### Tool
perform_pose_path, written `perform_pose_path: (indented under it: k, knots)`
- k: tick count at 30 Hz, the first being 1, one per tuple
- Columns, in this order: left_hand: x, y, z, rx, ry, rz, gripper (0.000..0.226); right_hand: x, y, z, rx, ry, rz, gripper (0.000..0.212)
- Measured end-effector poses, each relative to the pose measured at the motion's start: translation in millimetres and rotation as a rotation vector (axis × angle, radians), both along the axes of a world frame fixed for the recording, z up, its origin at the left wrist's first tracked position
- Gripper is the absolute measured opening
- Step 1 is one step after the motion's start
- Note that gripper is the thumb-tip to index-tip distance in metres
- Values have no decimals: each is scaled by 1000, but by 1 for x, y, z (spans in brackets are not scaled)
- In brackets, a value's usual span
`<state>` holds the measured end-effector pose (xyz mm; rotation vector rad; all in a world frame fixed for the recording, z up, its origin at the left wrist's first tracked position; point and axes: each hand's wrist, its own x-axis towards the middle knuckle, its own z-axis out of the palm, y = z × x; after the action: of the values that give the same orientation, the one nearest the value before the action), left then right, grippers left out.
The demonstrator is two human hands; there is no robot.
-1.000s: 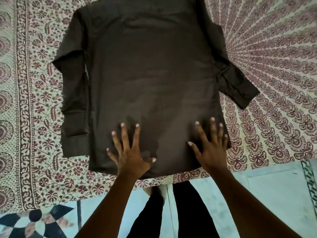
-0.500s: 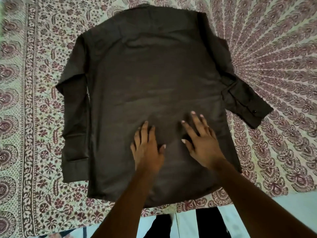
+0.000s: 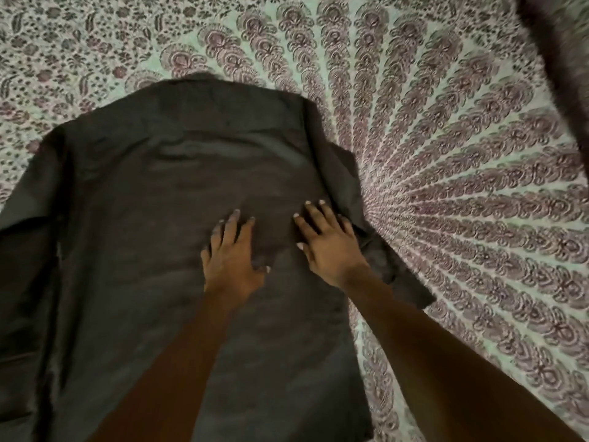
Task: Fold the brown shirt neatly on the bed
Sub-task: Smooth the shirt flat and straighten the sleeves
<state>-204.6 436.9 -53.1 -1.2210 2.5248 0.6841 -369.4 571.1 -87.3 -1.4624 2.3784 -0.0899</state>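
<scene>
As left hand [image 3: 234, 260], right hand [image 3: 328, 247] press shirt [image 3: 153, 212], cropped

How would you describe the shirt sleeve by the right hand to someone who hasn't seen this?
A patterned bedspread fills the view, with a brown shirt spread flat on it. Just beyond the right hand, which rests on the shirt, a sleeve pokes out onto the pattern. The other sleeve lies along the shirt's left edge; this one angles outward.

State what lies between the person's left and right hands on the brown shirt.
Head view: only bare cloth of the dark brown long-sleeved shirt separates left hand and right hand.
</scene>
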Motion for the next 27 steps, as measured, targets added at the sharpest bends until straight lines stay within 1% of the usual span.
perform_pose_path:
  k: [2, 3, 6, 7, 8, 11, 12, 14, 16, 17, 18, 21, 22, 23, 24, 26, 27]
  knots:
    - [-28, -14, -11, 71, 46, 19, 114, -31, -12, -1, 33, 12, -125, 59]
    - [-40, -18, -17, 95, 47, 52, 122, -43, -18, -2, 14, 42, -108, 58]
    - [-61, -17, -30, 119, -66, 125, 140, -69, -34, -5, -41, 50, 181, 55]
    - [-64, -14, -33, 99, -116, 134, 142, -78, -39, -5, -39, 31, 234, 55]
    - [-66, -11, -35, 82, -152, 145, 143, -87, -46, -4, -25, 12, 225, 56]
    - [-69, -9, -36, 67, -195, 154, 143, -112, -71, 0, 10, 2, 17, 58]
    - [-70, -10, -35, 65, -208, 150, 144, -117, -82, 2, 20, 20, -7, 57]
    - [-70, -13, -34, 82, -237, 145, 145, -119, -101, 4, -6, 63, 60, 54]
    - [-71, -14, -34, 112, -256, 134, 145, -122, -113, 1, -23, 65, 186, 52]
    - [-71, -15, -33, 125, -258, 134, 145, -126, -119, 0, -14, 65, 212, 52]
    - [-70, -16, -33, 133, -255, 134, 145, -130, -125, 0, -4, 67, 187, 54]
    - [-68, -16, -32, 138, -240, 126, 146, -142, -143, 3, 21, 31, -63, 55]
    - [-68, -16, -31, 147, -239, 127, 146, -141, -146, 6, 24, 25, -101, 52]
    - [-68, -17, -30, 160, -235, 129, 145, -140, -146, 10, 2, 23, -109, 48]
    - [-69, -17, -29, 171, -231, 131, 145, -137, -142, 12, -62, 7, -114, 42]
    - [-70, -17, -28, 189, -227, 125, 145, -131, -124, 17, -326, -50, -186, 34]
    - [-69, -18, -27, 201, -226, 122, 145, -128, -110, 18, -462, -68, -265, 32]
